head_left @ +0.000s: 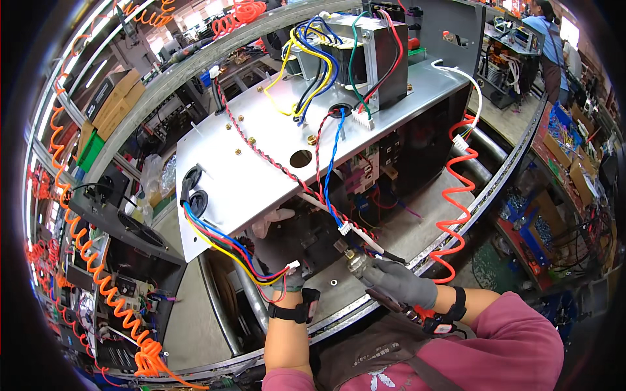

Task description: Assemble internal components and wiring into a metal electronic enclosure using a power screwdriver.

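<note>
My left hand (277, 251), in a grey glove, reaches under the near edge of a silver metal plate (228, 176). Its fingers are mostly hidden in the shadow there, beside dark parts of the unit. Closed around what looks like an air ratchet wrench (357, 262) is my right hand (401, 285), also gloved in grey. The tool's metal head points into the opening below the plate. A wire bundle with a white connector (293, 265) hangs over my left wrist. Blue wires (334, 195) and twisted red-black wires (274, 167) drape over the plate's edge above the tool.
A transformer (385, 62) with yellow, blue and green leads stands on the plate. An orange-red coiled hose (456, 208) hangs at the right, another coiled hose (91, 260) at the left. A loose nut (334, 283) lies near the conveyor edge. Another person (548, 45) stands far right.
</note>
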Tool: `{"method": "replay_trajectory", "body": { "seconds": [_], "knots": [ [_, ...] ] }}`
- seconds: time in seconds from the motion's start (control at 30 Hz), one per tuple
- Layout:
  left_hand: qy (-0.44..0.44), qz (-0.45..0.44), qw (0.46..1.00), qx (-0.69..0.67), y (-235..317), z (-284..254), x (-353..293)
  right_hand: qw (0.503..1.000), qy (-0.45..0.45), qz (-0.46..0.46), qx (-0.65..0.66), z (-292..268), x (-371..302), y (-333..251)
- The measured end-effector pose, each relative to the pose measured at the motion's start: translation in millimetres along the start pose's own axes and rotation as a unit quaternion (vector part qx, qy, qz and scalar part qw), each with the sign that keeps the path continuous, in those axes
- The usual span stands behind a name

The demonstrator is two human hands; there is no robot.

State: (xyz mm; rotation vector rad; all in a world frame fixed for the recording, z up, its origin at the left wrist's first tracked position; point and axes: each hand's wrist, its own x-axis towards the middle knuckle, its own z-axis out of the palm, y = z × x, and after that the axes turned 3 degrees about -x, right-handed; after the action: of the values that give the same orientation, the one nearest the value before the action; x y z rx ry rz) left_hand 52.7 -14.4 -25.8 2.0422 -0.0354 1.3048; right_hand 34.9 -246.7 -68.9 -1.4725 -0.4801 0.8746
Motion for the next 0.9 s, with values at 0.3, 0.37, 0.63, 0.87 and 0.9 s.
{"method": "replay_trajectory", "body": {
  "seconds": [0.3, 0.37, 0.63, 0.87, 0.9],
  "knots": [
    [-0.046, -0.099, 0.991, -0.078, -32, 5, -14, 0.996, -0.003, -0.075, -0.049, -1, 3, 4],
    [-0.045, -0.136, 0.986, -0.084, -38, 8, -19, 0.993, -0.003, -0.095, -0.071, -3, 4, 13],
    [-0.034, -0.127, 0.99, -0.049, -26, 8, -11, 0.893, 0.01, -0.313, -0.323, -8, 18, 36],
    [0.021, -0.178, 0.977, -0.118, -17, 13, -14, 0.994, -0.022, -0.018, -0.106, -11, 9, 26],
    [-0.025, -0.182, 0.98, -0.074, -23, 7, -10, 0.984, -0.026, -0.113, -0.138, -10, 11, 25]
  ]
}}
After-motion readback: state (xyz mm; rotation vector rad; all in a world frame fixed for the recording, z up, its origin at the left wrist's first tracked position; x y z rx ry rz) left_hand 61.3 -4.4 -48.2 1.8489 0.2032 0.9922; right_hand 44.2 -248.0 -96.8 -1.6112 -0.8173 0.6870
